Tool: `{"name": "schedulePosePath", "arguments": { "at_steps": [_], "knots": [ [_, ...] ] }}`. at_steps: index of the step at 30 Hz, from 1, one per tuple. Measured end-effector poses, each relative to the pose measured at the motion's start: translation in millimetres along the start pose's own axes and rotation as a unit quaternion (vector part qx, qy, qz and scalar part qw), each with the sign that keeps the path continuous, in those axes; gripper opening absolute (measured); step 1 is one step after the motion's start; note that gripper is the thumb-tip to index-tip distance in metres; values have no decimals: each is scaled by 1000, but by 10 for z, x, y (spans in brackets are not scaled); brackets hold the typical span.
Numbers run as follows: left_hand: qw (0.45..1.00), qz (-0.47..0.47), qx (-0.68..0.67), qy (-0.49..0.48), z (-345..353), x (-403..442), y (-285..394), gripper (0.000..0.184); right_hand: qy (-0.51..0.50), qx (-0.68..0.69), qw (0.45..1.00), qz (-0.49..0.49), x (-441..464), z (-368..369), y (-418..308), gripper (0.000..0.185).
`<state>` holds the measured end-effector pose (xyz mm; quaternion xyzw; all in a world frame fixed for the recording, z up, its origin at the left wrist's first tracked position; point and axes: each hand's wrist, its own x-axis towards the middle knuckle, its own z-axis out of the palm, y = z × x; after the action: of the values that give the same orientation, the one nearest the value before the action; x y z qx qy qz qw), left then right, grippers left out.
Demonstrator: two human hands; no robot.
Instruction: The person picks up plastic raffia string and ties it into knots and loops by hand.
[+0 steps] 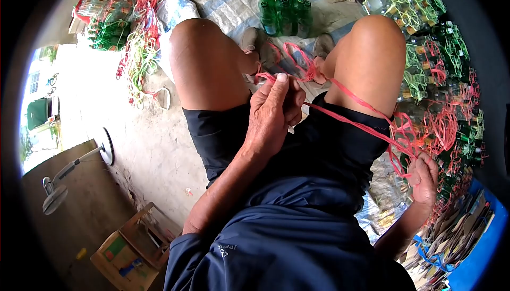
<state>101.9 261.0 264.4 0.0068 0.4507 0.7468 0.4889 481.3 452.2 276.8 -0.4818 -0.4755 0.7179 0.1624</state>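
Between the knees, my left hand (273, 105) is closed, pinching pink twine (361, 126) with the thumb raised along it. Out at the right, beside the thigh, my right hand (423, 176) has its fingers curled round looped strands of the same twine. Two lengths run from one hand toward the other across the right thigh. More twine lies tangled between the feet, just beyond my left hand. Green glass bottles (284, 12) stand upright in a group past the feet.
Netted bottles (417, 4) are piled along the right side, above a blue container (486, 238) of flat cardboard. Red and green netting (141, 65) hangs at upper left. A standing fan (56, 195) and a cardboard box (114, 254) are at lower left.
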Motion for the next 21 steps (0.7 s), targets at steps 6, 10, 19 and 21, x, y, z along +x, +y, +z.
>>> {"name": "schedulePosePath", "arguments": {
  "at_steps": [6,10,19,21],
  "knots": [
    [999,33,38,-8,10,-22,-3,29,29,10,999,-13,35,-98,52,26],
    [994,76,79,-5,53,-23,1,29,50,64,997,-15,41,-114,74,25],
    [969,119,213,-22,292,-89,137,39,25,183,981,-64,-65,334,-167,24],
    [960,131,245,-47,351,-112,156,41,-17,175,980,-89,-106,388,-154,30]
  ]
}}
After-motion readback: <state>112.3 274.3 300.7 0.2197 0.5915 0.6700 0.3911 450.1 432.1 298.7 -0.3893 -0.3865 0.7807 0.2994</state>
